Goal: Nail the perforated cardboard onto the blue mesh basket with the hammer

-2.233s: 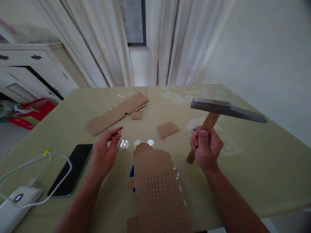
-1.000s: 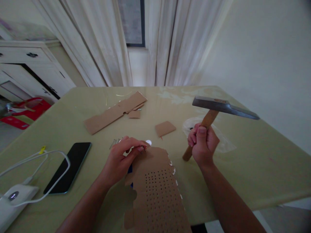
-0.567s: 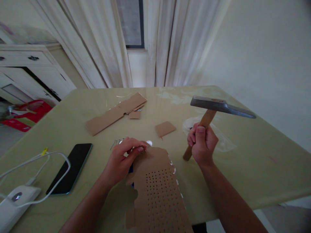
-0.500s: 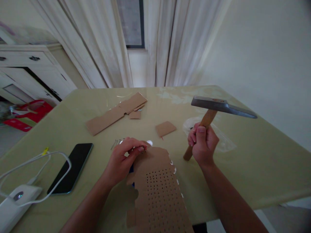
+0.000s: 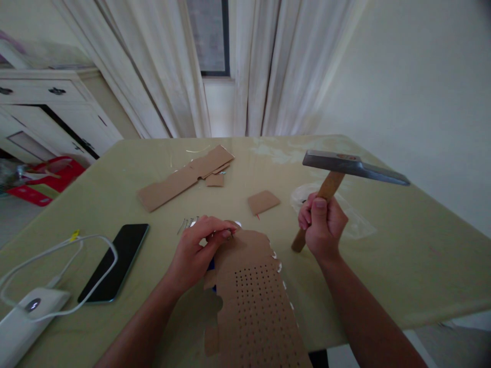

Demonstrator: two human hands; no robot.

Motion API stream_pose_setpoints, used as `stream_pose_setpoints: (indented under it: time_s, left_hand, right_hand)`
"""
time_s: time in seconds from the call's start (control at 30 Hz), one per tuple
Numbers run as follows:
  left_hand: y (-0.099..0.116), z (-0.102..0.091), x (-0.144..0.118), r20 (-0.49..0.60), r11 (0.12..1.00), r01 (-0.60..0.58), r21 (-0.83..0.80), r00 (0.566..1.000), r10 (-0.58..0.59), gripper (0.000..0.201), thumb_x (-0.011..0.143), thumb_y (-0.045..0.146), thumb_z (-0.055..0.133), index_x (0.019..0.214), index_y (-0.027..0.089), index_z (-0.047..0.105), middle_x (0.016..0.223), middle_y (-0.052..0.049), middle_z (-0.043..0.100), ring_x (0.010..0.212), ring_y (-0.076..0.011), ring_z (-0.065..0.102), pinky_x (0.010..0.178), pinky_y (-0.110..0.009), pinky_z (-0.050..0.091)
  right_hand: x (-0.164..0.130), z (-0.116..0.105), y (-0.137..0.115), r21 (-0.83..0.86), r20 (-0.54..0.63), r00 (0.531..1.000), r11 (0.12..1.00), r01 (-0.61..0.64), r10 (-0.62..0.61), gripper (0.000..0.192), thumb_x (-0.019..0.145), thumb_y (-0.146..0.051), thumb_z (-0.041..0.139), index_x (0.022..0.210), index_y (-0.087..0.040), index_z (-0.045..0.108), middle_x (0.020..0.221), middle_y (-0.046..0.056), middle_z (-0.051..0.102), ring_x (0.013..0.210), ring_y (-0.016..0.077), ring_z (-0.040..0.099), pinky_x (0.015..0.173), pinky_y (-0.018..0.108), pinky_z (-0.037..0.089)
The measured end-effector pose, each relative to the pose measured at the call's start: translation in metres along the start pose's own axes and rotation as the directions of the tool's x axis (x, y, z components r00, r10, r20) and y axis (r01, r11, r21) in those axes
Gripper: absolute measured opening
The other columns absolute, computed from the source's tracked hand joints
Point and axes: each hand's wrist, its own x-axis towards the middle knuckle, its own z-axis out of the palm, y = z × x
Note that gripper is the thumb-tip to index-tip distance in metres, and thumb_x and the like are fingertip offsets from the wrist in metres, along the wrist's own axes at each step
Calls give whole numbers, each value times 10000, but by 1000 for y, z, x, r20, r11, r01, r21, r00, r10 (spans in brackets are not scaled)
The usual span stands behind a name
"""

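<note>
Pale curtains and a white cabinet at the upper left of the frame back the greenish table that fills most of my view. Across the lower middle lies the cardboard sheet, punched with rows of small holes, with a longer cardboard strip and a small scrap higher up. At lower left sit the dark phone and a white cable. My right hand is wrapped tight round the wooden handle of the hammer, its head raised at the right of centre. Since two seconds ago my left hand has crossed from the open table to the top edge of the sheet, where its thumb and fingertips now pinch what looks like a small nail, too thin to make out fully; the hammer has barely shifted. A few loose nails lie just above that hand.
</note>
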Motion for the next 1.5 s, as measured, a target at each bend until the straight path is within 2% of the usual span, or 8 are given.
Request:
stream_pose_setpoints:
  time_s: [0.2, 0.43, 0.6, 0.73, 1.1, 1.5]
  left_hand:
    - [1, 1, 1, 4, 1000, -13, -3, 1000, 13, 196, 1052, 191, 693, 1100, 304, 847, 1004, -9, 857, 896, -178, 748, 752, -285, 551]
    - [0, 1, 2, 9, 1000, -31, 1, 999, 31, 182, 1056, 190, 696, 1087, 292, 844, 1018, -15, 858, 903, -180, 751, 794, -308, 547]
    - [1, 0, 2, 8, 1000, -21, 16, 1000, 20, 168, 1054, 210, 695, 1072, 287, 844, 996, -22, 857, 871, -185, 746, 741, -303, 548]
    - [0, 0, 1, 12, 998, -50, 25, 999, 50, 175, 1051, 200, 703, 1087, 299, 843, 1003, -13, 856, 885, -182, 747, 790, -317, 557]
    - [5, 3, -1, 3, 995, -76, 59, 997, 76, 171, 1034, 169, 721, 1079, 303, 817, 953, 15, 830, 799, -147, 687, 674, -267, 502]
    - [5, 6, -4, -2, 994, -80, 75, 997, 80, 152, 1035, 164, 709, 1074, 286, 791, 938, 1, 786, 748, -144, 623, 659, -257, 495]
  right_hand:
    - [-2, -1, 2, -13, 22, 1000, 1000, 5, -5, 377, 1101, -526, 638, 869, -235, 577, 586, -92, 429, 418, 81, 395, 380, 204, 308]
    - [-2, -1, 1, -15, 13, 1000, 1000, 0, 0, 379, 1091, -543, 644, 877, -235, 585, 578, -93, 429, 414, 85, 394, 377, 205, 315]
    - [-1, 0, 0, -13, -1, 1000, 1000, -6, 6, 390, 1083, -556, 652, 869, -238, 579, 582, -92, 435, 414, 84, 393, 377, 205, 311]
    - [0, 1, 0, -8, -7, 1000, 1000, -3, 3, 383, 1078, -553, 659, 869, -240, 586, 581, -95, 419, 412, 85, 387, 375, 206, 308]
    - [0, -1, 1, -22, 12, 1000, 1000, -22, 22, 374, 1094, -534, 640, 873, -238, 581, 587, -93, 429, 416, 84, 397, 379, 202, 312]
    - [-1, 0, -1, -35, 23, 1000, 999, -18, 19, 394, 1086, -555, 643, 860, -239, 578, 581, -92, 418, 414, 86, 388, 374, 206, 307]
